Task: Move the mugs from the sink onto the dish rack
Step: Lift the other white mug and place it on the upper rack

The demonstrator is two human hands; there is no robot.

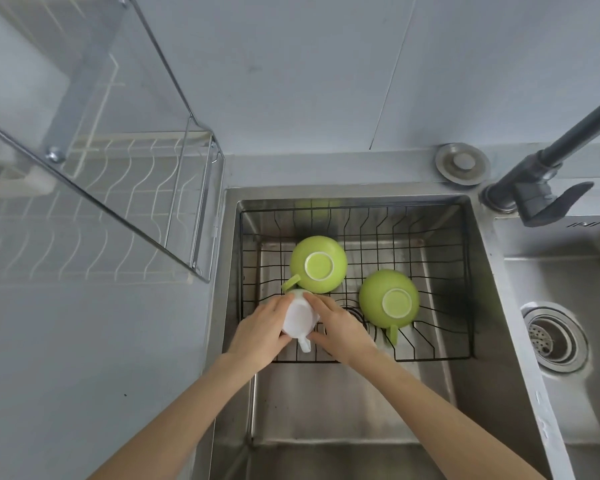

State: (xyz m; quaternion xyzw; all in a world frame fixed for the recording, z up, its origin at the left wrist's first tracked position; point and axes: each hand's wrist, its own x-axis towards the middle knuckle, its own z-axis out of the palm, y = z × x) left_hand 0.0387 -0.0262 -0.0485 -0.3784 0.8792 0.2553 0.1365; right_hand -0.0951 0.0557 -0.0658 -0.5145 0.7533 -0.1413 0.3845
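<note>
A white mug [300,318] sits upside down at the front left of the black wire basket [465,278] inside the steel sink [326,410], its handle pointing toward me. My left hand [260,332] grips its left side and my right hand [340,327] grips its right side. Two green mugs rest upside down in the same basket: one [318,264] just behind the white mug, the other [388,299] to the right. The dish rack [125,216] of white and chrome wire stands on the counter to the left of the sink.
A dark faucet [548,174] reaches in from the upper right. A second sink basin with a drain strainer [551,336] lies at the right. A round steel cap [462,162] sits behind the sink. Grey counter [84,358] spreads at the front left.
</note>
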